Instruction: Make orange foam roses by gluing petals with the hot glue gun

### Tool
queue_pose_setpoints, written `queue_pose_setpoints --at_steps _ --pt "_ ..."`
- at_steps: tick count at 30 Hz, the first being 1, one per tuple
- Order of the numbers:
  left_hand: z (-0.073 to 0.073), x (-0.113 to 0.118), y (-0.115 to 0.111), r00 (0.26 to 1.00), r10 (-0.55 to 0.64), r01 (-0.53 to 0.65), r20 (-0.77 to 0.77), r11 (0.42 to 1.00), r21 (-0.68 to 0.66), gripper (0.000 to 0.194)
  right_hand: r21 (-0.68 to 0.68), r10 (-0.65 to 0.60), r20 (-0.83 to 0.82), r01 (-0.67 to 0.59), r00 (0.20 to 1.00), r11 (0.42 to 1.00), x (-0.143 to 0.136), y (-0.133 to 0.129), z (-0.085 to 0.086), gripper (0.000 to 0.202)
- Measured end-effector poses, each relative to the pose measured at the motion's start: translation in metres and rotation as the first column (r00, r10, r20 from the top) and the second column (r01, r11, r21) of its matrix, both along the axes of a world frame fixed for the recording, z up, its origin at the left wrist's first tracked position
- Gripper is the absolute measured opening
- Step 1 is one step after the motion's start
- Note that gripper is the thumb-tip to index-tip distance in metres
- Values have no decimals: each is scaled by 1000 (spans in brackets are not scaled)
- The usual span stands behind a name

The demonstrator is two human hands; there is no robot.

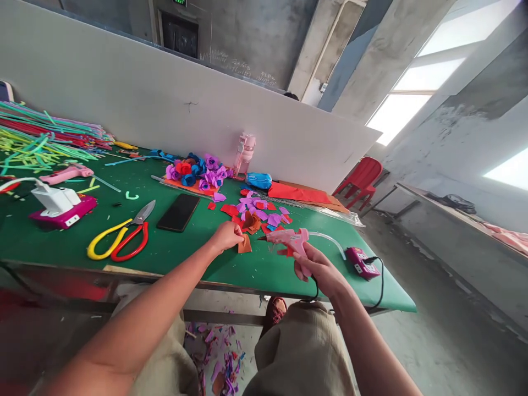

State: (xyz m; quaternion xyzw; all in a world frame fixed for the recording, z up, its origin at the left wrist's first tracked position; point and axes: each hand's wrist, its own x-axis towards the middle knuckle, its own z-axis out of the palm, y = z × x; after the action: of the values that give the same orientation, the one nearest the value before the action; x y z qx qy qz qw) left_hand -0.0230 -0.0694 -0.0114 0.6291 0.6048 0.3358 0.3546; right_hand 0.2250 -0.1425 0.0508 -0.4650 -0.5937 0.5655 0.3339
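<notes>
My right hand [315, 265] is wrapped round the handle of a pink hot glue gun [291, 240], its nozzle pointing left. A clear glue stick [330, 237] curves out of its back end. Close to the nozzle, my left hand [226, 236] pinches an orange-brown paper piece [245, 244] just above the green table. Behind both hands lies a loose spread of purple, red, blue and brown petal-shaped pieces [258, 208]. Finished-looking paper flowers [202, 171] in purple, blue and red are heaped farther back on an orange sheet.
Yellow-and-red scissors [126, 234] and a black phone [179, 212] lie to the left. Power strips [66, 212] sit at left and right. Pipe cleaners [49, 132] are piled at far left. A pink bottle [244, 155] and blue pouch [259, 180] stand near the white partition [165, 99].
</notes>
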Motion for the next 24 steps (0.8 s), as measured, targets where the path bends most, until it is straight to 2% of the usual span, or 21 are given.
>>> queue_pose_setpoints --at_steps 7,15,19,24 --pt "2 0 -1 1000 0 0 -13 1000 0 9 138 -26 206 -3 978 990 -12 1 2 37" --pt "2 0 -1 998 -9 10 -57 1000 14 9 291 -43 441 -97 896 952 -26 5 -7 29" --pt "3 0 -2 997 -17 18 -72 1000 19 12 346 -49 455 -126 889 930 -30 6 -14 25" --pt "3 0 -1 996 -21 23 -83 999 23 10 376 -71 458 -121 886 919 -35 5 -16 23"
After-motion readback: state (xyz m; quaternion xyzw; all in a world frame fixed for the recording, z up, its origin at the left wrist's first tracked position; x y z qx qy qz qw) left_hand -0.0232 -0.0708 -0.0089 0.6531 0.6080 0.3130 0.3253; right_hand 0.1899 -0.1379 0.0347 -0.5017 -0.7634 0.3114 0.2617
